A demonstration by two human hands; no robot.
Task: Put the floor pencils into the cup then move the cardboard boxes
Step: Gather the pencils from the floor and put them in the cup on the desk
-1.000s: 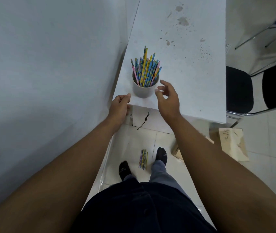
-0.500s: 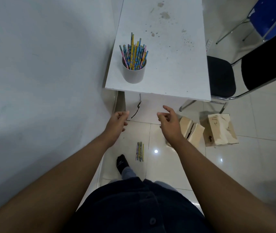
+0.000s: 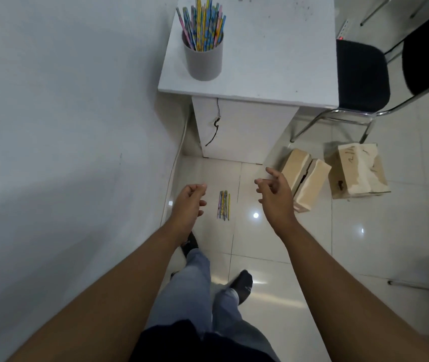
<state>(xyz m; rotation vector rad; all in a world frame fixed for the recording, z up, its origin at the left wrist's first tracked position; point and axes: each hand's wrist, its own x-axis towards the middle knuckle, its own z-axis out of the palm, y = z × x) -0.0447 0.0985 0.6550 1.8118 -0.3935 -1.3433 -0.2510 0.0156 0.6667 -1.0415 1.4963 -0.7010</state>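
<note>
Hanging over the floor [image 3: 286,244], the left hand [image 3: 188,202] and right hand [image 3: 273,194] hold nothing, fingers loosely curled, either side of the small bundle of floor pencils [image 3: 223,205] lying on the tiles. The grey cup [image 3: 204,61] on the desk [image 3: 273,61] is already packed with pencils. By my reading one bundle remains to gather. The nearer cardboard box [image 3: 306,178] and torn cardboard box [image 3: 357,171] look not yet moved.

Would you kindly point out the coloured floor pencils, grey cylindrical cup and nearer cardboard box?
coloured floor pencils [image 3: 223,205], head view, middle of the bundle.
grey cylindrical cup [image 3: 203,61], head view, outer wall.
nearer cardboard box [image 3: 312,182], head view, right top flap.
</note>
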